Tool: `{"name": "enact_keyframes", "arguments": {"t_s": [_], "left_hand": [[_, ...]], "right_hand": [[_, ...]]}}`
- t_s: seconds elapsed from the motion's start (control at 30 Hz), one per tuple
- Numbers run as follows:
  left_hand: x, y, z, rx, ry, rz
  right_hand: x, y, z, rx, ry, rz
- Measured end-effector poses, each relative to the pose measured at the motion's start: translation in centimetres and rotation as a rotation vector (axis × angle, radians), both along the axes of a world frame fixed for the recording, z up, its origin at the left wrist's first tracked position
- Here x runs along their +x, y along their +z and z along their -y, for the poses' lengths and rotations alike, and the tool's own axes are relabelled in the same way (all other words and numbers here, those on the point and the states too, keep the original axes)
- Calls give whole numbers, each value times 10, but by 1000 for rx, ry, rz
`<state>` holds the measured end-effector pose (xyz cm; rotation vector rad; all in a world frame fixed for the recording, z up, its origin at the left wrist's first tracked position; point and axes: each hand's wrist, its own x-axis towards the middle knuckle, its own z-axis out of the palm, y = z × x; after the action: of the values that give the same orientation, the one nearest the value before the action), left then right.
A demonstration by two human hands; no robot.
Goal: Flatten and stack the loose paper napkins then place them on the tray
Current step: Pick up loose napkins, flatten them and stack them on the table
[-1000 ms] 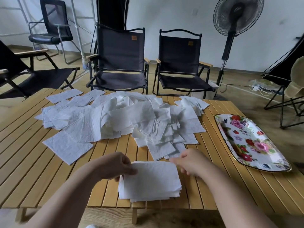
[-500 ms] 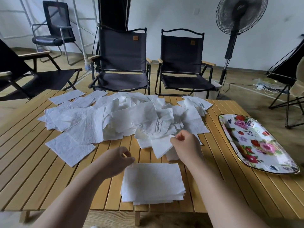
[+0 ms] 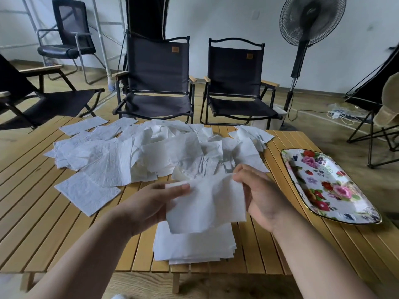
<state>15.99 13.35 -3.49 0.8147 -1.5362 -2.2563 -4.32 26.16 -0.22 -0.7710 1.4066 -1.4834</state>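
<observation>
Right hand (image 3: 261,197) pulled a napkin (image 3: 207,203) off the loose pile (image 3: 129,152); left hand (image 3: 151,203) joined, both pinching it above the stack (image 3: 194,247); flattening probably next.

No text can be read; the brown patches (image 3: 174,49) on the chair backs (image 3: 157,65) are illegible

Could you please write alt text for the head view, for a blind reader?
Left hand and right hand hold one white napkin above a neat stack on a slatted wooden table. Loose napkins lie behind; a floral tray sits right.
</observation>
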Motion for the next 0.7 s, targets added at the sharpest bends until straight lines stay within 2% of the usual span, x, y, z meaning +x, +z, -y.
{"name": "enact_keyframes", "arguments": {"t_s": [0.13, 0.27, 0.33, 0.43, 0.53, 0.63, 0.7], "left_hand": [[4, -7, 4, -241, -48, 256], [8, -22, 9, -499, -116, 583], [6, -24, 8, -679, -180, 737], [4, -29, 11, -839, -179, 849], [3, -28, 14, -916, -53, 873], [4, -25, 15, -931, 26, 839], [5, -27, 16, -929, 37, 824]], "right_hand": [[-11, -20, 0, 422, 82, -537], [-4, -28, 3, 678, 284, -718], [-3, -33, 8, 726, 291, -812], [-8, -48, 19, 704, 99, -871], [-13, -64, 30, 537, -139, -907], [-9, -79, 45, 350, -214, -985], [0, -89, 59, 305, -212, -1057]]}}
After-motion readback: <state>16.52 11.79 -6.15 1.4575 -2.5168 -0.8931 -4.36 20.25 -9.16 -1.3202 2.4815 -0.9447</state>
